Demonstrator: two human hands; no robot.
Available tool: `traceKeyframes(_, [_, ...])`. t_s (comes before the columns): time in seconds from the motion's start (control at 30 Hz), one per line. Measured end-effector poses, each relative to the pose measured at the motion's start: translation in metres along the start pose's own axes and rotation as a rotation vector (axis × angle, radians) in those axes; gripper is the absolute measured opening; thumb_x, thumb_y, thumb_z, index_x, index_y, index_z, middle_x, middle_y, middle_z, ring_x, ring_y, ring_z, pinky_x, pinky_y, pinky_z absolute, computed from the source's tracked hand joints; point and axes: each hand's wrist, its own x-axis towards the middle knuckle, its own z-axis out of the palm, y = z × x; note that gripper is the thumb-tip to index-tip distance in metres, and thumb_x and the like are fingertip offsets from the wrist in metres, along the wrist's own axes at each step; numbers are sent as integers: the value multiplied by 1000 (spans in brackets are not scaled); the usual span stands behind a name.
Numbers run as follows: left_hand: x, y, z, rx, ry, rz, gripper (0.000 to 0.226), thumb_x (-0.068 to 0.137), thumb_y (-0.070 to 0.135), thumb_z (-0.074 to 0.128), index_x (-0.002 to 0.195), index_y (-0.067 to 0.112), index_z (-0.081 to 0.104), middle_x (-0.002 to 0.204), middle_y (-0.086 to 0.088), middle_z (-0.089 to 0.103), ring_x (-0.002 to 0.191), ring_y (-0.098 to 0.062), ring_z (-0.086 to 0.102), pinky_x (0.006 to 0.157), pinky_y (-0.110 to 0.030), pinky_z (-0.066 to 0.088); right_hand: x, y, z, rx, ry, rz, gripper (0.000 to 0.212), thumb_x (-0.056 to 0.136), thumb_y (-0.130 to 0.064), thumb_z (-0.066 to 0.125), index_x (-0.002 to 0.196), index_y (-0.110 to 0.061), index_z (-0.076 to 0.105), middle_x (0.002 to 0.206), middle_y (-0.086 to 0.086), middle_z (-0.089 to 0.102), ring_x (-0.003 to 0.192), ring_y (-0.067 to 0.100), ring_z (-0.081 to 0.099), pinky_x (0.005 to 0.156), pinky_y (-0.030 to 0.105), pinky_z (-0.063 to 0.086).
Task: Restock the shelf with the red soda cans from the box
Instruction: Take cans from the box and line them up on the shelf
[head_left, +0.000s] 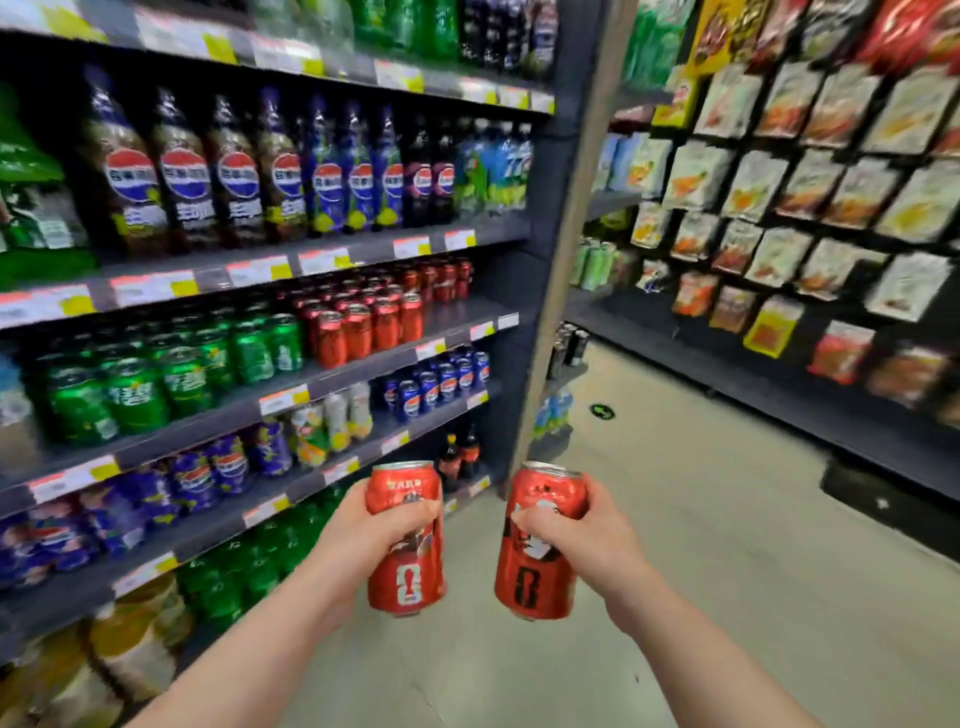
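While both hands are gripping upright red cans — left hand (384, 525), right hand (582, 540) — the shelf's red row (363, 322) is lying up-left, nearer the left

Shop aisle – price-tagged drink shelves (311, 260).

Blurred beyond reading: price tags (156, 287) along the shelf edges, bottle labels (184, 174), hanging snack packets (789, 182); forearms cut off at the bottom edge.
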Motion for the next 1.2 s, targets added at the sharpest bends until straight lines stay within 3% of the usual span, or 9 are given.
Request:
traceKeyframes(0.1, [19, 15, 36, 33, -42, 13, 64, 43, 31, 83, 100, 18, 58, 86, -12, 73, 71, -26, 71, 62, -36, 58, 12, -5, -31, 39, 50, -5, 40, 65, -18, 80, 94, -25, 53, 92, -2, 65, 79, 9, 62, 61, 22, 47])
traceKeyframes(0.17, [36, 21, 58, 34, -62, 32, 41, 65, 17, 81, 99, 17, 57, 81, -9, 71, 57, -15, 69, 46, -25, 52, 24, -8, -48, 68, 80, -6, 40, 68, -16, 78, 98, -23, 52, 90, -5, 63, 77, 7, 60, 61, 21, 46])
traceKeyframes(0.23, [57, 24, 78, 58, -85, 33, 29, 75, 10, 73, 99, 14, 57, 76, -7, 70, 53, -13, 68, 41, -22, 50, 39, -8, -65, 77, 103, -1, 41, 70, -16, 77, 101, -23, 51, 91, -6, 62, 79, 7, 60, 63, 22, 47])
traceKeyframes(0.37, [110, 28, 116, 91, -174, -7, 55, 69, 23, 79, 117, 15, 54, 98, -13, 71, 81, -28, 70, 57, -33, 56, 81, -8, -97, 79, 143, 11, 42, 70, -17, 77, 101, -25, 49, 93, -5, 60, 80, 7, 60, 62, 21, 46])
traceKeyframes(0.47, [156, 28, 145, 100, -211, -19, 68, 60, 31, 83, 120, 19, 51, 103, -11, 70, 88, -30, 70, 73, -43, 57, 124, -7, -118, 64, 189, 19, 45, 70, -15, 77, 105, -22, 50, 94, -3, 61, 79, 8, 60, 61, 21, 46])
traceKeyframes(0.63, [242, 43, 185, 92, -224, -41, 57, 71, 26, 77, 119, 23, 47, 104, -8, 66, 89, -26, 67, 67, -34, 52, 211, -17, -144, 49, 206, 25, 38, 71, -16, 76, 99, -23, 52, 92, -3, 62, 81, 11, 61, 63, 24, 48])
traceKeyframes(0.8, [321, 69, 203, 89, -185, -32, 61, 72, 27, 76, 124, 21, 45, 108, -8, 64, 92, -27, 65, 74, -39, 53, 298, -29, -154, 43, 202, 26, 38, 70, -18, 77, 98, -26, 51, 96, -1, 63, 85, 14, 63, 67, 28, 50])
traceKeyframes(1.13, [438, 92, 222, 26, 11, -30, 47, 72, 24, 77, 113, 19, 55, 102, -10, 70, 87, -27, 69, 74, -39, 55, 470, -50, -167, 14, -26, -26, 33, 72, -12, 77, 95, -22, 55, 87, -1, 65, 78, 14, 64, 64, 29, 51])
traceKeyframes(1.2, [458, 96, 229, 20, 72, -18, 52, 66, 27, 80, 111, 21, 55, 101, -9, 70, 87, -27, 69, 77, -41, 56, 505, -52, -168, -8, -99, -28, 42, 65, -20, 81, 96, -24, 54, 91, 0, 66, 81, 16, 65, 66, 31, 52])
